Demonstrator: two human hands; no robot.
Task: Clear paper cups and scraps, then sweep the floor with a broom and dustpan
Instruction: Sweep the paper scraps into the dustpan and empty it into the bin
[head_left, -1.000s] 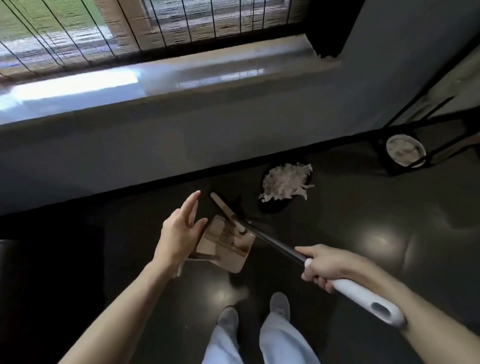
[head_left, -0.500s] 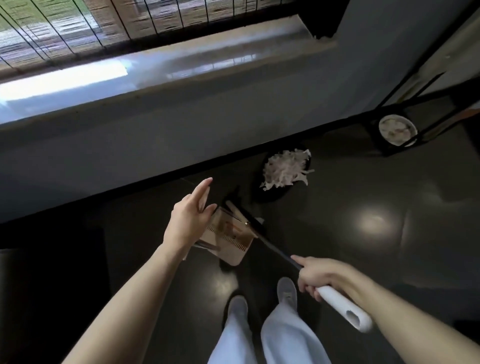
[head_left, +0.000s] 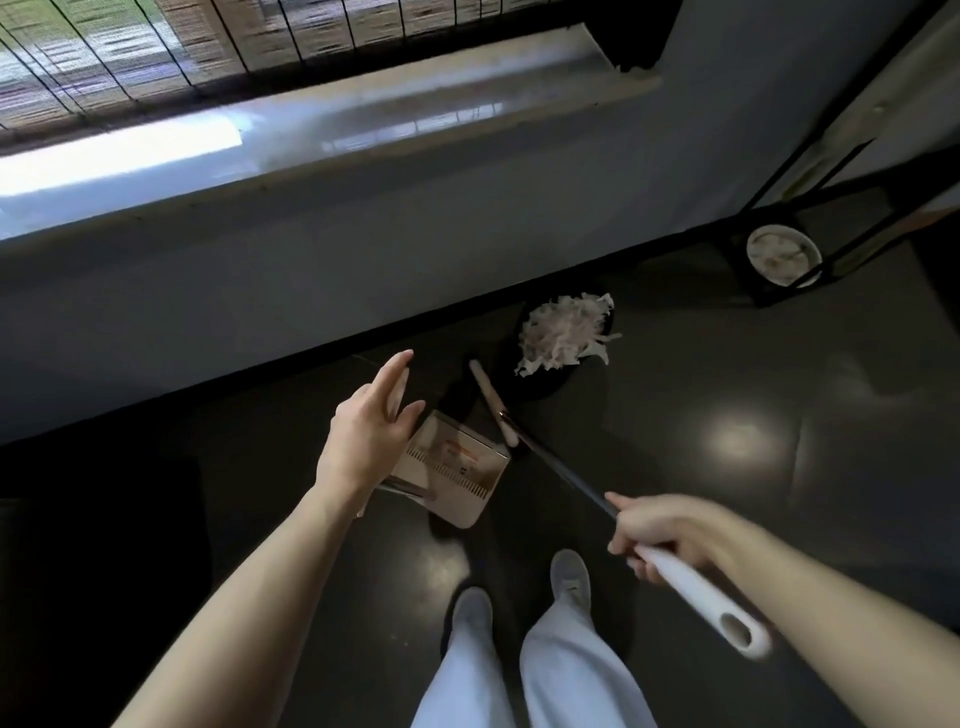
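The left hand (head_left: 369, 436), at the middle of the frame, has its fingers (head_left: 397, 371) straight and slightly apart. It grips nothing visible and overlaps the left edge of the dustpan (head_left: 457, 467). The right hand (head_left: 670, 530), lower right, curls tightly round the broom (head_left: 561, 473) where the white grip meets the dark shaft, forefinger lying along the shaft. The broom's pale head lies on the floor (head_left: 779, 389) just above the dustpan. The dustpan holds a few small pale and orange bits, too blurred to name. One heap of paper scraps (head_left: 563, 332) sits in a dark round container by the wall. One white cup (head_left: 783, 254), upper right, holds pale contents. Two shoes (head_left: 570, 577) show below.
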